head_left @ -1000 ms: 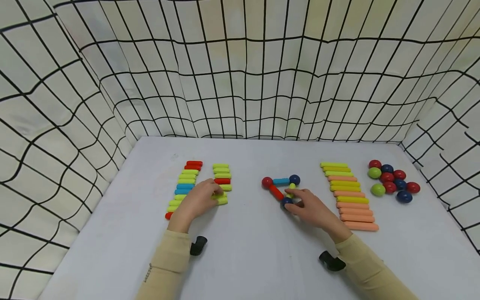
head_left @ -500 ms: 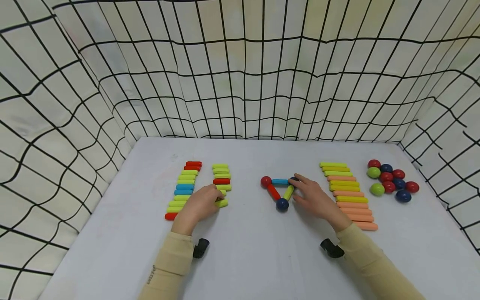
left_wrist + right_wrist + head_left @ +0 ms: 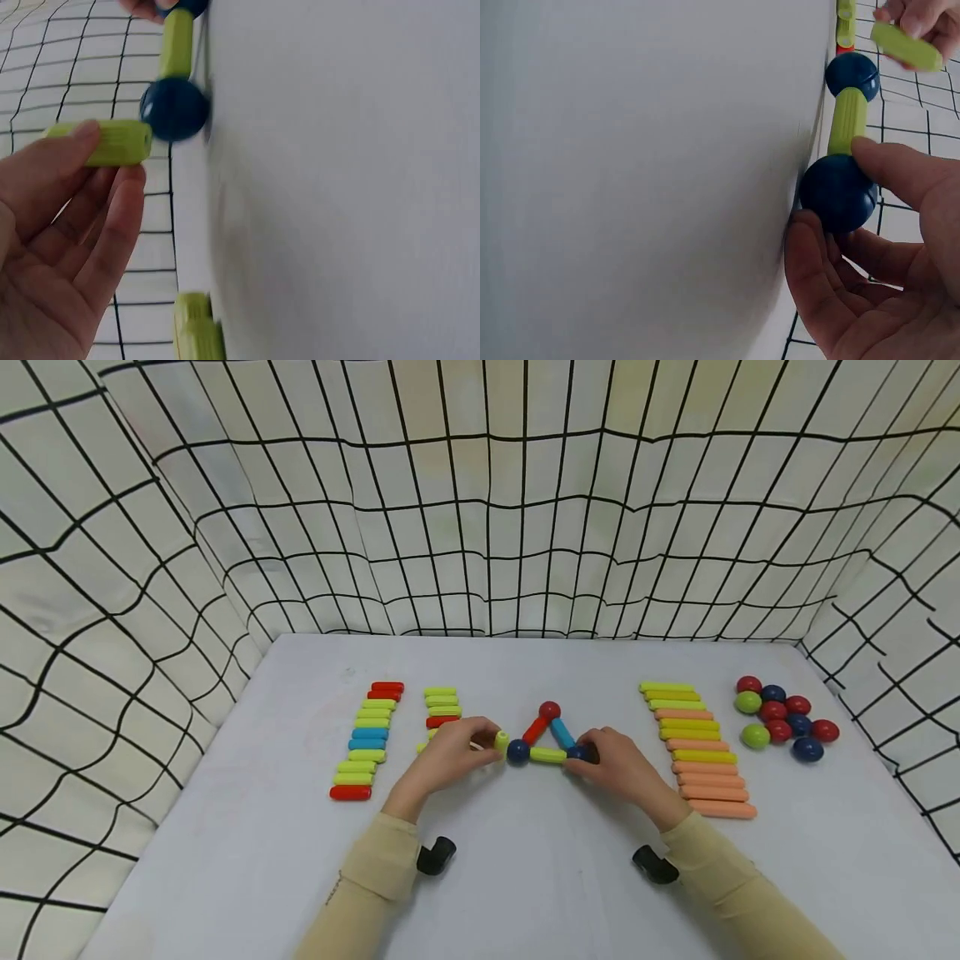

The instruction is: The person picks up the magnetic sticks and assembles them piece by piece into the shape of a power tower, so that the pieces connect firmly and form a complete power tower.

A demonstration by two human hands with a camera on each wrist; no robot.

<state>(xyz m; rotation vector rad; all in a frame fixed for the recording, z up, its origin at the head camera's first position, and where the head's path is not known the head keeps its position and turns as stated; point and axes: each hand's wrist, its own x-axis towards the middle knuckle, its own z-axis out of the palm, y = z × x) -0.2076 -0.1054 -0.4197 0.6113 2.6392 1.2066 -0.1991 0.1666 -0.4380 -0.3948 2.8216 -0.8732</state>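
A short yellow-green rod is pinched between the thumb and fingers of my left hand; in the head view it stands upright just left of a dark blue ball. That ball is a corner of a triangle of rods and balls. Its other corners are a red ball at the back and a second blue ball, which my right hand grips. Between them run a red rod, a light blue rod and a yellow-green side rod.
Two columns of short rods lie on the left of the white table, the nearer partly behind my left hand. Longer yellow and orange rods line up at right, beside several loose balls. Black netting surrounds the table.
My left hand has lifted a yellow-green rod from the second column and brought it right to the triangle. My right hand has turned the triangle, so its red ball now points away.
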